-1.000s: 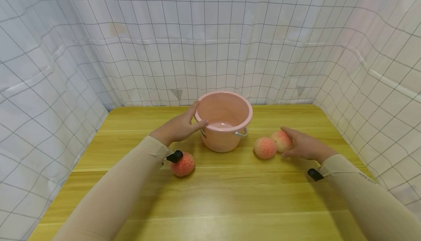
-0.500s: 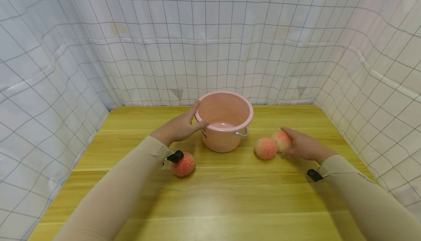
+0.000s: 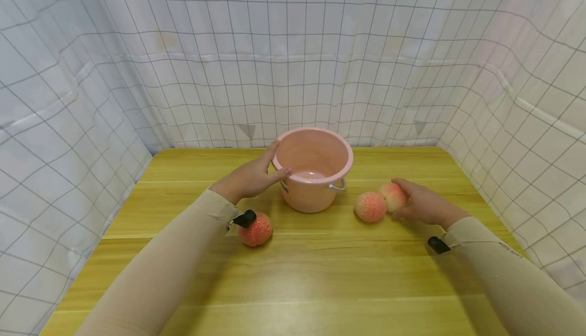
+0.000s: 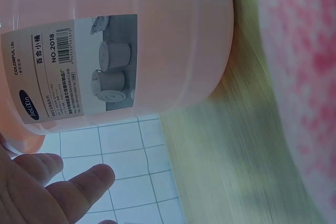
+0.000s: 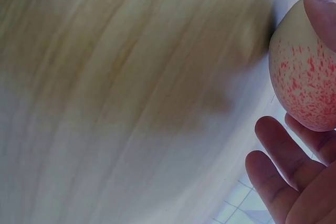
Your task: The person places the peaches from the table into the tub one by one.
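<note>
A pink bucket (image 3: 308, 196) stands upright near the table's back edge, its white handle (image 3: 337, 185) hanging at the right. My left hand (image 3: 252, 177) rests against the left of its rim, thumb and index finger spread along it. The left wrist view shows two other fingers (image 4: 86, 190) stretched out, apart from the bucket wall. To the right, two peaches lie side by side. My right hand (image 3: 426, 203) holds the farther peach (image 3: 391, 197) between thumb and fingers. The nearer peach (image 3: 370, 206) touches it. A third peach (image 3: 255, 230) lies below my left wrist, partly hidden by the wrist camera.
Everything stands on a yellow wood-grain table (image 3: 311, 275). White grid-patterned curtains (image 3: 311, 61) close off the back and both sides. A printed label (image 4: 68, 69) is stuck on the bucket's outer wall.
</note>
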### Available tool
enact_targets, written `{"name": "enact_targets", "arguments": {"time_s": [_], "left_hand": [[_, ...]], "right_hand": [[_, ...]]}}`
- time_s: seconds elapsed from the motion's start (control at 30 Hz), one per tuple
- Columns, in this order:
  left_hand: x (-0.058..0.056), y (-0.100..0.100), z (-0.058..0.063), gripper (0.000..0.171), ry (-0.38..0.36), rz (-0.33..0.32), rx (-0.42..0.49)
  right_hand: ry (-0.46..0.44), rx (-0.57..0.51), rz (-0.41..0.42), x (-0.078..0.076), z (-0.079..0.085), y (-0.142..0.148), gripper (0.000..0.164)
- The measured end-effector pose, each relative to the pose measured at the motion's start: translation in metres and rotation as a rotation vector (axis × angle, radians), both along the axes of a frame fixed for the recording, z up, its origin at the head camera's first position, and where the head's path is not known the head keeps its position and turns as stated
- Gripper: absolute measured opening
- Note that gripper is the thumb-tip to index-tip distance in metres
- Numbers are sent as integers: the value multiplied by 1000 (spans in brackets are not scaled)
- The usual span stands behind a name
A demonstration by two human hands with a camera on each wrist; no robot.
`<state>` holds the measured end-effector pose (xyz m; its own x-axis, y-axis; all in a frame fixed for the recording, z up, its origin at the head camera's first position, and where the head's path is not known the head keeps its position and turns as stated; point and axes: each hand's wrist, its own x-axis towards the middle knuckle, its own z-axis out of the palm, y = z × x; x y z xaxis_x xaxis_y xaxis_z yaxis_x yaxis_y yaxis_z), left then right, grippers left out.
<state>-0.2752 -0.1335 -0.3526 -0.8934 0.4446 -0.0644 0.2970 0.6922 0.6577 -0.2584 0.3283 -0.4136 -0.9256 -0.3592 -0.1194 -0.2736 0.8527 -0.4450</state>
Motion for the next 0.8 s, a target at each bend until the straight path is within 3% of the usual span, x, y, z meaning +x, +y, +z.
{"name": "enact_targets", "arguments": {"time_s": [0.43,0.8], "left_hand": [[2,1,2,106,-11,15,-17],[1,1,0,104,-4,-7,4]], "right_hand": [[22,3,-21,2,2,2,99],[99,-1,-7,1,12,6,87]]}}
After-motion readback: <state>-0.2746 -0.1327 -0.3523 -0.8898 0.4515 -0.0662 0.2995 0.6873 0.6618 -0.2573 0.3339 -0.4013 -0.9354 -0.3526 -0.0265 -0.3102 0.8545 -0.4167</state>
